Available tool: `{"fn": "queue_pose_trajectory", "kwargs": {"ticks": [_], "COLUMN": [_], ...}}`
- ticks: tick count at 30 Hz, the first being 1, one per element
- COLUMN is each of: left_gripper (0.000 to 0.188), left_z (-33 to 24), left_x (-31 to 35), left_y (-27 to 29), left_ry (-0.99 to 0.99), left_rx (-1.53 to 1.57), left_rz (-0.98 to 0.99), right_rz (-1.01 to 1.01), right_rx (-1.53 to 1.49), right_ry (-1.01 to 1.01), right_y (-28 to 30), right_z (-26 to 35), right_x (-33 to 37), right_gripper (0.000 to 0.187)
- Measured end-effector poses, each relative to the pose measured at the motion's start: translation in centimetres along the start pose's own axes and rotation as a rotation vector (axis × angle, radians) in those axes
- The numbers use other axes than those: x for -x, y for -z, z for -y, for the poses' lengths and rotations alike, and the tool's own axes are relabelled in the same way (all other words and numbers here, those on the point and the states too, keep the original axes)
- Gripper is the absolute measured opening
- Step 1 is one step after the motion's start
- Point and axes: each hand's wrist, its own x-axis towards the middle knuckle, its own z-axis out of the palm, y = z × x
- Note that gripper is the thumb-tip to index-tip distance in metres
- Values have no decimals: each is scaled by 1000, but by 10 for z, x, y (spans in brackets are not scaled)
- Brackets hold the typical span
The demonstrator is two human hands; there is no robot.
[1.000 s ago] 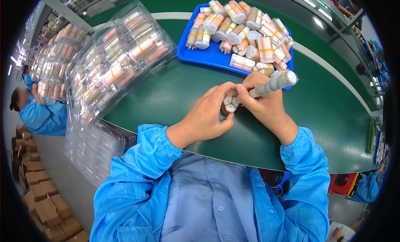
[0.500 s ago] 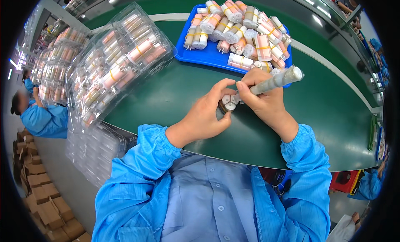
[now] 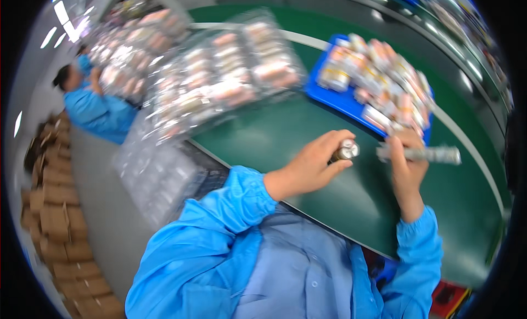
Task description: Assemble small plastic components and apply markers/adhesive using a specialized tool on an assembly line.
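My left hand is closed around a short bundle of cylinders, whose round whitish and metallic ends face up. My right hand grips a pale, translucent, rod-shaped tool, held nearly level and pointing right; its exact kind is unclear from blur. A gap separates the tool from the bundle. Just beyond my right hand lies a blue tray heaped with pink, white and tan cylinder bundles, some with yellow bands.
Clear plastic blister trays filled with similar bundles lie on the green table at left. More clear trays are stacked below the table edge. Cardboard boxes line the floor. A person in blue works at far left.
My view has swung, shifting the scene rightward and tilting it. My right hand has drawn the rod-shaped tool away from the bundle; the tool now lies nearly level. My left hand still holds the bundle.
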Motion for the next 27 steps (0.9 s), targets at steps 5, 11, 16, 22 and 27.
{"fn": "queue_pose_trajectory", "kwargs": {"ticks": [5, 11, 16, 22, 27], "left_gripper": [37, 44, 45, 18, 15], "left_z": [-16, -30, -3, -23, -23], "left_x": [29, 94, 131, 71, -29], "left_y": [103, 240, 290, 220, 87], "left_ry": [-107, 193, 222, 119, -291], "left_rx": [-663, -1212, -1291, -643, -543], "left_rz": [-541, -529, -169, -685, -300], "right_rz": [232, 292, 319, 318, 335], "right_rx": [109, 134, 141, 109, 164], "right_ry": [-23, -2, 21, 40, 80], "right_y": [-21, -32, -34, -29, -29], "right_z": [-7, -3, -2, -10, -7], "right_x": [29, 32, 31, 33, 27], "right_gripper": [18, 18, 18, 17, 15]}}
